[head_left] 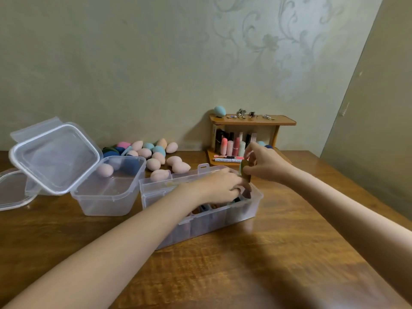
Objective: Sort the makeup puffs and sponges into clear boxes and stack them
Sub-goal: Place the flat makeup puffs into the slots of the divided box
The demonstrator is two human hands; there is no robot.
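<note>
A long clear box [223, 219] sits mid-table with several puffs standing on edge inside. My left hand [220, 186] reaches into its far right end, fingers curled down among the puffs; what they touch is hidden. My right hand [265, 163] pinches an olive-green puff [244, 171] upright just above that same end. A second clear box [111, 195] to the left has its hinged lid [55, 157] up and holds a pink sponge [104, 170] and a dark blue one [131, 167]. Loose pink, teal and blue sponges [156, 155] lie behind the boxes.
A small wooden shelf [252, 121] against the wall carries lipsticks, trinkets and a teal sponge [220, 111]. Another clear lid [13, 192] lies at the table's left edge. The wooden table [278, 264] is bare in front of the long box.
</note>
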